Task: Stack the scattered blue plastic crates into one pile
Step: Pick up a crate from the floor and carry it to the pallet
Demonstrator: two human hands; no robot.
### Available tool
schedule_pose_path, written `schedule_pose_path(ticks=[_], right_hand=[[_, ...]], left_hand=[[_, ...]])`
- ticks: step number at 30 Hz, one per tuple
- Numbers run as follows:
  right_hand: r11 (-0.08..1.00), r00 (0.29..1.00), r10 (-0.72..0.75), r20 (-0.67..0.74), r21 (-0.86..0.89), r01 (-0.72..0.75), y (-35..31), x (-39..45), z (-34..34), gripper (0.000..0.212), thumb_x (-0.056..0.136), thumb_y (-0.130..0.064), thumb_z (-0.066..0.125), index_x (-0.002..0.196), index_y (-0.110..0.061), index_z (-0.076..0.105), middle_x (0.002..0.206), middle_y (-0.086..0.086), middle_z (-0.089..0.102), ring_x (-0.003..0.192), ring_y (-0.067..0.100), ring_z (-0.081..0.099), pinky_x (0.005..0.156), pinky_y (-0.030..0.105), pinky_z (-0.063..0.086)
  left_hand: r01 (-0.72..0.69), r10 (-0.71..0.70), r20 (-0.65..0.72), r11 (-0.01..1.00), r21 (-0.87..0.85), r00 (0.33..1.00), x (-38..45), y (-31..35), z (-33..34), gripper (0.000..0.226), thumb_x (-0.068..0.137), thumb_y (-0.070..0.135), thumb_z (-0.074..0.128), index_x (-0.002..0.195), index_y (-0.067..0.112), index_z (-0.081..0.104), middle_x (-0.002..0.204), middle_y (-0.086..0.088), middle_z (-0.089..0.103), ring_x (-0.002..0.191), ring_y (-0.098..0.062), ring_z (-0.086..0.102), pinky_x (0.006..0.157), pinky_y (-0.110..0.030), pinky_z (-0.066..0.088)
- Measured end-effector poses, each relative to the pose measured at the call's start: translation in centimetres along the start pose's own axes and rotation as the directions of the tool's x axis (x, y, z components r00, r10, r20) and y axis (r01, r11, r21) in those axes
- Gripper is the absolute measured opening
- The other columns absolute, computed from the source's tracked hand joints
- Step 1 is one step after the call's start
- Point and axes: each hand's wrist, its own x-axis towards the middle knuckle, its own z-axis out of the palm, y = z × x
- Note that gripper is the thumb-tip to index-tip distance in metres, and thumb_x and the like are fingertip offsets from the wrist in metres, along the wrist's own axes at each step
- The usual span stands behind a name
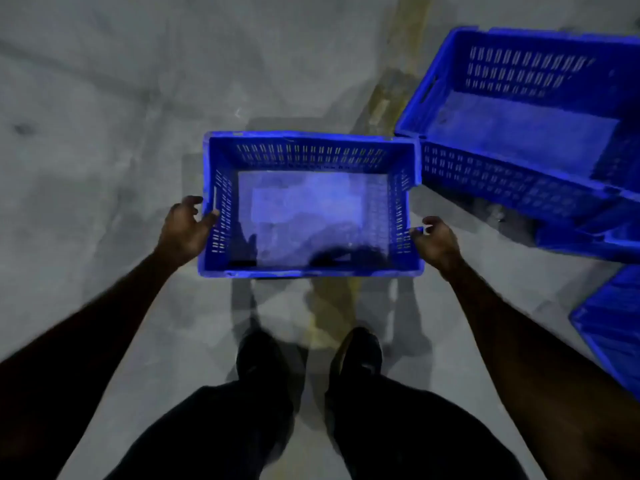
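Note:
An empty blue plastic crate (311,271) with slotted walls is held above the concrete floor in front of me. My left hand (185,230) grips its left side wall, thumb over the rim. My right hand (438,242) grips its right side wall. Its far right corner nearly touches a larger-looking blue crate (512,178) standing at the upper right, which sits nested on another crate (588,237) beneath it. Part of a third blue crate (613,327) shows at the right edge.
Grey concrete floor (104,150) spreads to the left and ahead. A worn yellow line (398,81) runs across it under the held crate. My two dark shoes (308,355) stand just behind the crate.

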Motion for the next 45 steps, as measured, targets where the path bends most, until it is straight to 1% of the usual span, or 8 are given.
schedule_pose_path(ticks=[3, 7, 14, 21, 28, 35, 40, 45], right_hand=[[0.998, 0.998, 0.069, -0.015, 0.011, -0.069, 1.6, 2.0, 1.4, 0.046, 0.096, -0.028, 0.065, 0.136, -0.011, 0.054, 0.120, 0.011, 0.065, 0.108, 0.032, 0.064, 0.092, 0.037, 0.050], [0.972, 0.984, 0.154, 0.089, 0.163, -0.167, 4.8, 4.0, 3.8, 0.009, 0.090, -0.017, 0.072, 0.098, -0.021, 0.068, 0.113, 0.016, 0.073, 0.099, 0.034, 0.071, 0.093, 0.048, 0.058], [0.934, 0.985, 0.164, 0.061, 0.312, -0.174, 4.6, 3.3, 4.6, 0.020, 0.080, 0.001, 0.066, 0.093, -0.014, 0.069, 0.100, 0.019, 0.073, 0.087, 0.036, 0.071, 0.077, 0.048, 0.061], [0.942, 0.982, 0.182, 0.052, 0.277, -0.190, 1.9, -5.8, -3.5, 0.022, 0.080, 0.001, 0.063, 0.078, -0.021, 0.065, 0.098, 0.018, 0.072, 0.090, 0.037, 0.070, 0.084, 0.052, 0.060], [0.944, 0.977, 0.208, 0.043, 0.253, -0.212, -3.7, -18.9, -17.0, 0.017, 0.080, -0.011, 0.067, 0.094, -0.021, 0.069, 0.100, 0.015, 0.071, 0.090, 0.035, 0.069, 0.083, 0.047, 0.059], [0.927, 0.973, 0.227, -0.031, 0.314, -0.207, -6.0, -31.5, -27.8, 0.016, 0.082, -0.011, 0.066, 0.095, -0.021, 0.069, 0.103, 0.015, 0.073, 0.091, 0.032, 0.068, 0.086, 0.045, 0.058], [0.882, 0.956, 0.264, -0.126, 0.434, -0.186, -5.9, -42.3, -32.6, 0.011, 0.088, -0.005, 0.065, 0.090, -0.017, 0.065, 0.097, 0.012, 0.069, 0.086, 0.027, 0.063, 0.076, 0.035, 0.049], [0.783, 0.891, 0.407, -0.199, 0.578, -0.228, -1.0, -50.9, -33.3, 0.007, 0.084, -0.008, 0.066, 0.089, -0.013, 0.069, 0.097, 0.014, 0.071, 0.089, 0.033, 0.067, 0.081, 0.041, 0.054]], left_hand=[[0.082, -0.081, 0.037, 0.996, -0.027, 0.996, 2.2, -1.6, 1.5, 0.060, 0.096, 0.039, 0.067, 0.143, 0.008, 0.048, 0.130, -0.023, 0.062, 0.116, -0.040, 0.062, 0.097, -0.049, 0.052], [0.228, -0.214, 0.153, 0.971, -0.078, 0.965, 3.5, -4.2, 2.9, 0.058, 0.086, 0.033, 0.079, 0.134, 0.011, 0.056, 0.123, -0.017, 0.069, 0.107, -0.038, 0.068, 0.098, -0.054, 0.054], [0.167, -0.156, 0.098, 0.978, -0.121, 0.983, 3.1, -3.9, 3.4, 0.057, 0.061, 0.028, 0.061, 0.116, 0.015, 0.067, 0.107, -0.011, 0.072, 0.098, -0.034, 0.069, 0.093, -0.052, 0.056], [0.207, -0.196, 0.114, 0.973, -0.103, 0.974, -3.2, -1.2, -3.8, 0.048, 0.062, 0.033, 0.063, 0.107, 0.019, 0.068, 0.102, -0.011, 0.075, 0.093, -0.034, 0.072, 0.086, -0.054, 0.059], [0.230, -0.203, 0.125, 0.936, -0.267, 0.971, -13.3, 5.5, -15.0, 0.039, 0.061, 0.021, 0.065, 0.100, 0.022, 0.070, 0.101, -0.014, 0.075, 0.092, -0.035, 0.073, 0.085, -0.057, 0.060], [0.155, -0.096, 0.155, 0.889, -0.431, 0.983, -25.8, 19.0, -26.6, 0.035, 0.079, -0.012, 0.055, 0.101, 0.011, 0.069, 0.083, -0.010, 0.073, 0.069, -0.026, 0.068, 0.062, -0.034, 0.060], [0.044, 0.060, 0.252, 0.920, -0.389, 0.966, -29.8, 24.9, -31.9, 0.038, 0.079, -0.013, 0.055, 0.099, 0.015, 0.071, 0.096, -0.017, 0.073, 0.078, -0.031, 0.068, 0.078, -0.045, 0.060], [-0.093, 0.233, 0.367, 0.928, -0.360, 0.900, -32.8, 31.2, -33.7, 0.039, 0.078, -0.015, 0.057, 0.104, 0.010, 0.071, 0.097, -0.017, 0.071, 0.080, -0.031, 0.065, 0.080, -0.046, 0.058]])
